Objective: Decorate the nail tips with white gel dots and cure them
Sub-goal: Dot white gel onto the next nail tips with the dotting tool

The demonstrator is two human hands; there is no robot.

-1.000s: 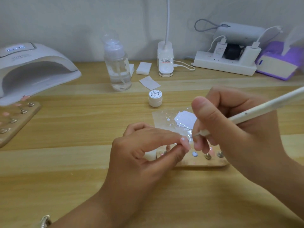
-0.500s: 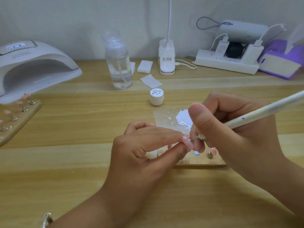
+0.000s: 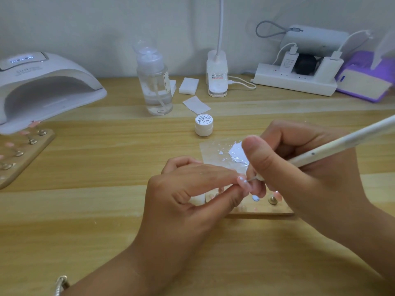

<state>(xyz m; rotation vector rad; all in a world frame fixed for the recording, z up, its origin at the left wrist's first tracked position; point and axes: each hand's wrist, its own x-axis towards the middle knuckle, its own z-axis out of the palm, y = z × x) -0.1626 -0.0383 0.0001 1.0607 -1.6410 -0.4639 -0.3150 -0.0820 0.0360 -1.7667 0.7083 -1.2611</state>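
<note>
My left hand (image 3: 188, 189) pinches a pink nail tip (image 3: 243, 182) between thumb and forefinger, and a white dot shows on it. My right hand (image 3: 303, 167) grips a white dotting pen (image 3: 342, 144); its thin metal point touches the nail tip. Behind my hands lies a clear palette sheet (image 3: 215, 152) smeared with white gel. A small white gel jar (image 3: 204, 125) stands shut beyond it. Under my hands sits a wooden nail stand (image 3: 265, 210), mostly hidden. The white curing lamp (image 3: 44, 86) is at the far left.
A second wooden stand (image 3: 25, 154) with pink tips lies by the lamp. At the back stand a clear pump bottle (image 3: 155, 82), white pads (image 3: 189, 86), a desk lamp base (image 3: 217, 75), a power strip (image 3: 295, 82) and a purple box (image 3: 363, 82).
The pen's point has moved left from beside the palette onto the nail tip, and a white dot has appeared on it. My left hand keeps its pinch.
</note>
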